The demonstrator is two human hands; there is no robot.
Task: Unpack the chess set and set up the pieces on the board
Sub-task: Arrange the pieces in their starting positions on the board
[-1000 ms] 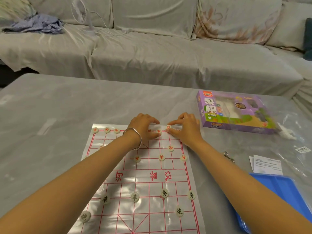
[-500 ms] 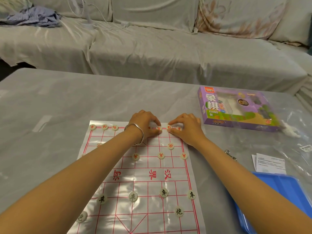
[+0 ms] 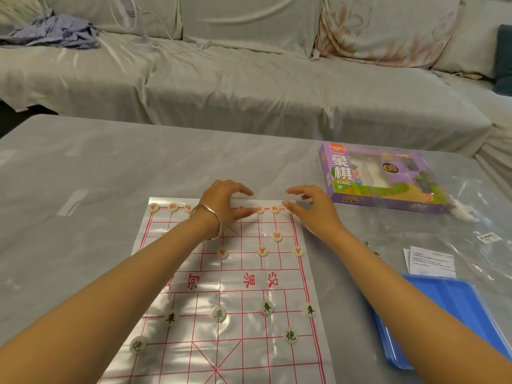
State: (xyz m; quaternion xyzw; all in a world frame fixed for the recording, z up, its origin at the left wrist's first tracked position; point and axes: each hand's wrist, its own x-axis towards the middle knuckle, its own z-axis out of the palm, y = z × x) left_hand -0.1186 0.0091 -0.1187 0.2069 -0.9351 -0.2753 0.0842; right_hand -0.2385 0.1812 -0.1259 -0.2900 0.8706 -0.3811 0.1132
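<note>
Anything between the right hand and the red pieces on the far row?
Nothing visible. The right hand hovers open beside the far-row red pieces, fingertips almost on them. The left hand hangs over the row's middle, off that path.

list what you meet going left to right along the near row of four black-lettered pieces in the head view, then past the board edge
First piece → second piece → third piece → fourth piece at the board's right edge → right forearm → blue tray.
</note>
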